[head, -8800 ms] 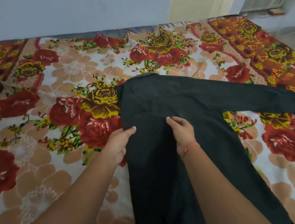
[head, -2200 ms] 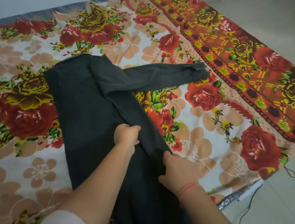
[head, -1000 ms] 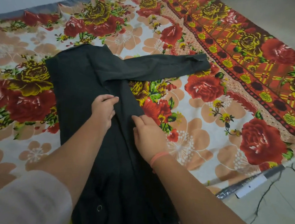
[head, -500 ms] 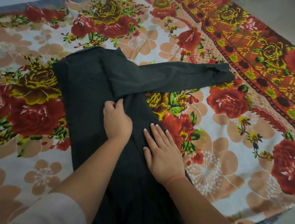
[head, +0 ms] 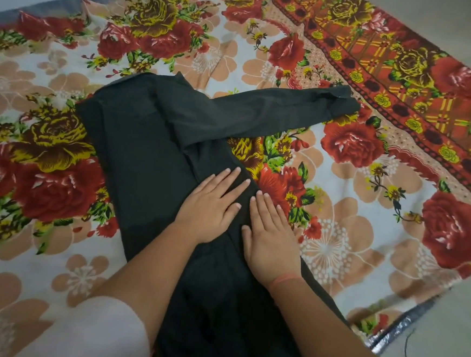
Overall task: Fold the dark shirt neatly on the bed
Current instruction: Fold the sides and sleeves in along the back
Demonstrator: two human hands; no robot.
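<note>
I see one dark shirt (head: 146, 154), matte soft cloth folded into a long strip, lying on the bed's glossy floral sheet (head: 350, 238), one sleeve (head: 262, 112) stretched rightward. My left hand (head: 209, 204) and right hand (head: 272, 237) lie flat on it, fingers slightly spread, pinching nothing.

Home bedroom, bed (head: 336, 242) under a floral rose-print bedsheet (head: 266, 54), pale floor (head: 440, 349) beside it
</note>
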